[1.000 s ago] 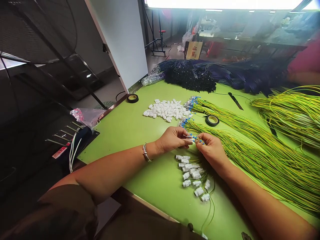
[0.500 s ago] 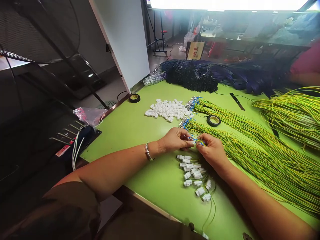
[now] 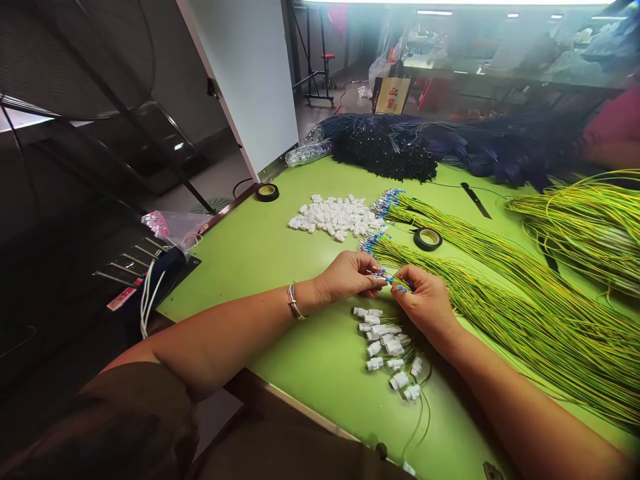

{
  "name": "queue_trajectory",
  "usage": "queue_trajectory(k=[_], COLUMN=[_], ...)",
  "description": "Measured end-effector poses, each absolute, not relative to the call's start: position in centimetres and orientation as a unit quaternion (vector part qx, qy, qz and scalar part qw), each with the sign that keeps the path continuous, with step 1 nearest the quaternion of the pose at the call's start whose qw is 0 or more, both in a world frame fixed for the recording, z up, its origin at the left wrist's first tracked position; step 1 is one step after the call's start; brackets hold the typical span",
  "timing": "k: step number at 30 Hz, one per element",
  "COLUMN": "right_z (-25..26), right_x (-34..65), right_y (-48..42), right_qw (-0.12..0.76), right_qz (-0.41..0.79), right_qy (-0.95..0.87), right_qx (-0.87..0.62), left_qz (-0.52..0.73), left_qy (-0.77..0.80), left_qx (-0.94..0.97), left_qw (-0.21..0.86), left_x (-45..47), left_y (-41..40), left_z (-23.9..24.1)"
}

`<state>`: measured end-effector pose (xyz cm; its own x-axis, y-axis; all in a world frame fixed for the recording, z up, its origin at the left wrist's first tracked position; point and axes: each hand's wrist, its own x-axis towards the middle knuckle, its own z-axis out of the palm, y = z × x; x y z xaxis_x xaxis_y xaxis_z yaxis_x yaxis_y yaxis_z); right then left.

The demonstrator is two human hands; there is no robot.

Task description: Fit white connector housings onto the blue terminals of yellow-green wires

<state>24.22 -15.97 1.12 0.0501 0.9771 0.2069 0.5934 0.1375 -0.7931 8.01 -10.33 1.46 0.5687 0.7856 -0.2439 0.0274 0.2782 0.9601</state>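
Observation:
My left hand [image 3: 347,277] and my right hand [image 3: 425,301] meet over the green table [image 3: 280,267], both pinched on the blue-tipped ends of yellow-green wires [image 3: 393,280]. The left hand seems to hold a small white piece against those tips, but it is too small to make out. Just below my hands lies a cluster of white connectors fitted on wires [image 3: 387,350]. A long bundle of yellow-green wires [image 3: 500,300] runs off to the right from my right hand.
A pile of loose white connectors [image 3: 333,218] lies farther back, with a tape roll [image 3: 427,239] beside it and another tape roll [image 3: 267,192] at the left edge. Dark wire bundles [image 3: 400,150], a black knife [image 3: 473,200] and another person's sleeve [image 3: 613,127] are at the back.
The hands stay together in almost the same spot, with only small finger movements at the wire tips. The view has shifted slightly.

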Motion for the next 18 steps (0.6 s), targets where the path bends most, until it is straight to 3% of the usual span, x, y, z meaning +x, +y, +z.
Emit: queue_trajectory(k=[8, 18], right_z=[0.7, 1.5], right_x=[24.3, 24.7], right_y=[-15.9, -15.6], right_qw=[0.384, 0.402], right_qz=[0.241, 0.362], right_qy=[-0.659, -0.595], right_qx=[-0.600, -0.595], left_qz=[0.252, 0.230], left_qy=[0.400, 0.332], left_qx=[0.577, 0.573], left_qw=[0.666, 0.713], left_x=[8.2, 7.5], left_y=[-10.5, -9.4], left_z=[1.6, 1.2])
